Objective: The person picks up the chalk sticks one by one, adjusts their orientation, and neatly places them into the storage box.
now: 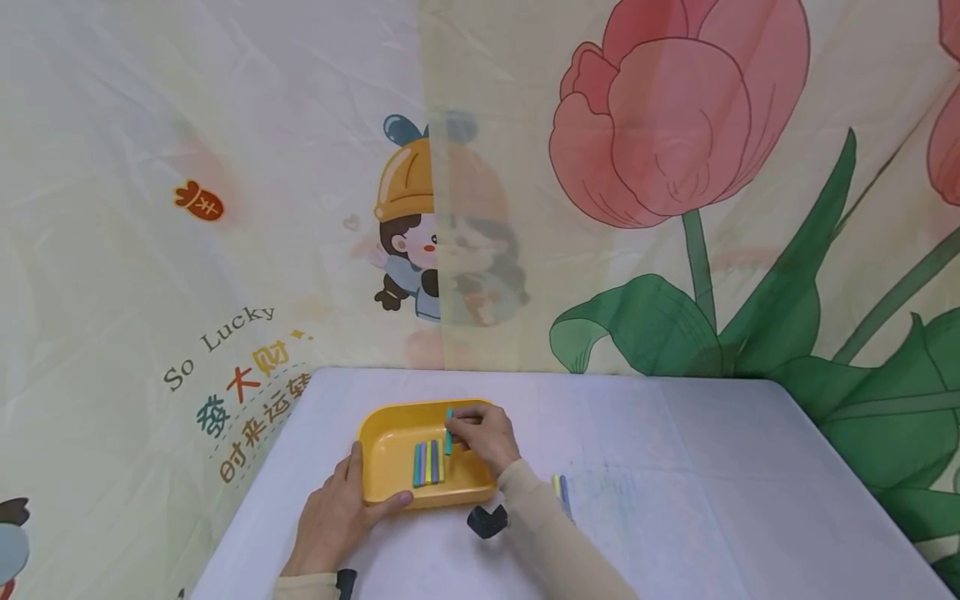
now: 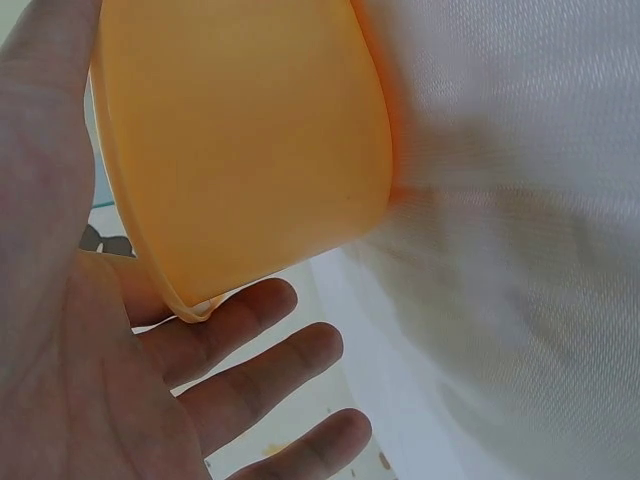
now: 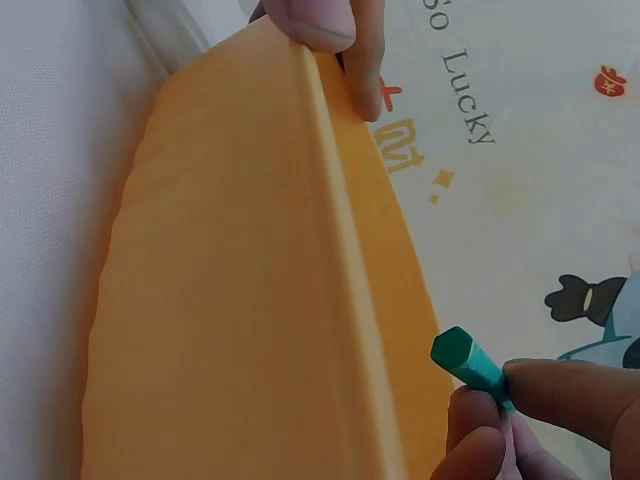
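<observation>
Counter (image 1: 660, 450) carries a yellow tray (image 1: 386, 442), its near-left corner braced by the left hand (image 1: 336, 510), fingers loosely spread. The right hand (image 1: 486, 437) pinches a teal stick (image 1: 448, 445) over it, beside a row of sticks (image 1: 428, 463); a slack pinch could drop it askew. The right sleeve (image 1: 558, 529) partly hides two more sticks (image 1: 566, 493).

Smooth, glossy plastic tray (image 1: 388, 454)

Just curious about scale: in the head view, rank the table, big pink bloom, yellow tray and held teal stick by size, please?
Largest to smallest, as visible:
Table
Pink bloom, cut off at the top
Yellow tray
Teal stick, in the right hand
</observation>
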The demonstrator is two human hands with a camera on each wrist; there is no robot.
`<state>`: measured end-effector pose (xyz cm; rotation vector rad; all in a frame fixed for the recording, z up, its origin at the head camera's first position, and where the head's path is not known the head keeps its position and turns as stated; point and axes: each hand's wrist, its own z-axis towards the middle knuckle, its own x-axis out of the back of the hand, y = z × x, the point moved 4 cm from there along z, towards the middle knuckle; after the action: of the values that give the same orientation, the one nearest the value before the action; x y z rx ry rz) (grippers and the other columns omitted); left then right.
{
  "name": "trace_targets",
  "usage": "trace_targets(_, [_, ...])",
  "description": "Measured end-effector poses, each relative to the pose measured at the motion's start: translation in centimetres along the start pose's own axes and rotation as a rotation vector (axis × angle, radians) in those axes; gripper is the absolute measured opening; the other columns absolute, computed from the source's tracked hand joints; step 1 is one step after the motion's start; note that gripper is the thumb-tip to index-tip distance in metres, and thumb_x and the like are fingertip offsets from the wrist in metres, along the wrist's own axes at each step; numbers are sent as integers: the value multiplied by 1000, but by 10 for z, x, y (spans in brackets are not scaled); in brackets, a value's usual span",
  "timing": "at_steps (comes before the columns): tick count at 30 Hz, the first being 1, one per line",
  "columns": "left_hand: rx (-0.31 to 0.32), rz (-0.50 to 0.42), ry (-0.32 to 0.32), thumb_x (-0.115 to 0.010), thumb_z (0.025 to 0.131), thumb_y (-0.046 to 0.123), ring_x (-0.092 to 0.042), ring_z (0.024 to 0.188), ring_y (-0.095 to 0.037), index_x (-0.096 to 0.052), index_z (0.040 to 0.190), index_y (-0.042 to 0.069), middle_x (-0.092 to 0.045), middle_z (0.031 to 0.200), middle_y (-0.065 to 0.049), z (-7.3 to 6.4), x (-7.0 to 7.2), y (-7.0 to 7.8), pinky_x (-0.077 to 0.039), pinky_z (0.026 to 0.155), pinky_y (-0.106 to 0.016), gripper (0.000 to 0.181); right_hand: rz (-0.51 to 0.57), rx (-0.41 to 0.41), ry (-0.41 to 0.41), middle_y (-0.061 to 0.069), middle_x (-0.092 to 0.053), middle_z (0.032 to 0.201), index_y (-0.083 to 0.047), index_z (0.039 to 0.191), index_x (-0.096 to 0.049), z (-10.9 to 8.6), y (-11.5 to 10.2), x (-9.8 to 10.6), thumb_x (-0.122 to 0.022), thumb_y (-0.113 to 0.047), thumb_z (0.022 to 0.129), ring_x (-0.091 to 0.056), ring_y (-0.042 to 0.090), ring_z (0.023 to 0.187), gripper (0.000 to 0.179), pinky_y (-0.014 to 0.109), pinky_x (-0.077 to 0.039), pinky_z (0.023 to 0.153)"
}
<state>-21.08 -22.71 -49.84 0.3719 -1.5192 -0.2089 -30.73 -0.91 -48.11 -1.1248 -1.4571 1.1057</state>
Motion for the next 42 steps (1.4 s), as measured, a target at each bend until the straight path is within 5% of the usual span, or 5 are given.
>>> trace_targets(16, [6,12,-4,-59,75,86,-57,117,-50,-18,156,-12,-43,145,-37,-1,1,1,-49,97,-61,133,-23,-48,10,6,-71,88,-1,101,-74,9,20,-12,-77,-13,90,-70,20,77,17,33,-62,70])
trace_targets(31, [-10,13,12,-61,78,84,-58,118,-48,-18,156,-11,-43,146,-35,-2,3,1,-50,96,-60,130,-293,-76,3,2,-67,71,-6,89,-73,14,31,-21,-80,-9,86,-62,13,65,8,21,-50,56])
trace_targets(42, [-29,10,33,-62,78,82,-59,116,-48,-19,156,-12,-45,145,-35,-2,5,1,-51,94,-60,129,-327,-72,5,2,-67,72,-7,82,-71,11,29,-22,-82,-12,85,-62,13,65,13,23,-51,57])
